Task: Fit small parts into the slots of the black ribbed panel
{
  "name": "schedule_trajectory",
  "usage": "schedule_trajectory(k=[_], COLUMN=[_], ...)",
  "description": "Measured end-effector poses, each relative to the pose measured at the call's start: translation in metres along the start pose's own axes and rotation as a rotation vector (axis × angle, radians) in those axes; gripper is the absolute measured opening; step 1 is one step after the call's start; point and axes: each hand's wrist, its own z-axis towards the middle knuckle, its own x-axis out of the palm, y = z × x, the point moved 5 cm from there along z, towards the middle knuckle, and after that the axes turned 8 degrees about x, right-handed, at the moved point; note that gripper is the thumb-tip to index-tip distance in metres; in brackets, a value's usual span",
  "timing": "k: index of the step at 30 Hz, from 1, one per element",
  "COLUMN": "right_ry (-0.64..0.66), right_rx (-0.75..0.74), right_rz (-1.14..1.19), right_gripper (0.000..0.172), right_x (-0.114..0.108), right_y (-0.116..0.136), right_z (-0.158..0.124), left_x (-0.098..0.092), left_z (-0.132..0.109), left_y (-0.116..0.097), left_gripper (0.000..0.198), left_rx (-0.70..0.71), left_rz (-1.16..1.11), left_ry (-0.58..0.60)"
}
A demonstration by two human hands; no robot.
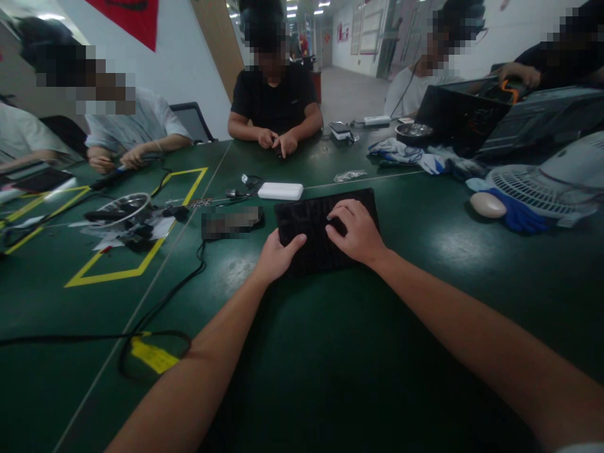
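A flat black keyboard-like panel (311, 220) lies on the dark green table (330, 352) in front of me. My left hand (276, 255) grips its near left corner, thumb on top and fingers curled under the edge. My right hand (356, 233) rests on top of the panel at its right half, fingers bent and pressing down on the surface; nothing shows between them.
A white power bank (280, 190) lies just beyond the panel. A metal bowl with tools (127, 211) sits inside yellow tape at left. A black cable with a yellow tag (153, 355) loops near my left forearm. A fan (542, 182), a blue glove (519, 217) and several seated people surround the table.
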Motion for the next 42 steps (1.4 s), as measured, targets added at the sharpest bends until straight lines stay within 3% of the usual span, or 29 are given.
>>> schedule_trajectory(k=[15, 25, 42], right_ry=[-0.01, -0.015, 0.005], right_rx=[-0.004, -0.023, -0.002], right_rz=[-0.011, -0.039, -0.018], right_gripper=[0.008, 0.02, 0.015], right_x=[-0.0021, -0.0008, -0.0004], right_y=[0.003, 0.0025, 0.0014], right_z=[0.0005, -0.0006, -0.0006], left_x=[-0.0014, 0.0001, -0.0002], left_z=[-0.0001, 0.0003, 0.0], left_y=[0.0009, 0.0023, -0.0009], left_gripper=[0.057, 0.055, 0.057], left_rx=[0.005, 0.007, 0.026], left_rz=[0.009, -0.022, 0.011], left_ry=[-0.008, 0.001, 0.011])
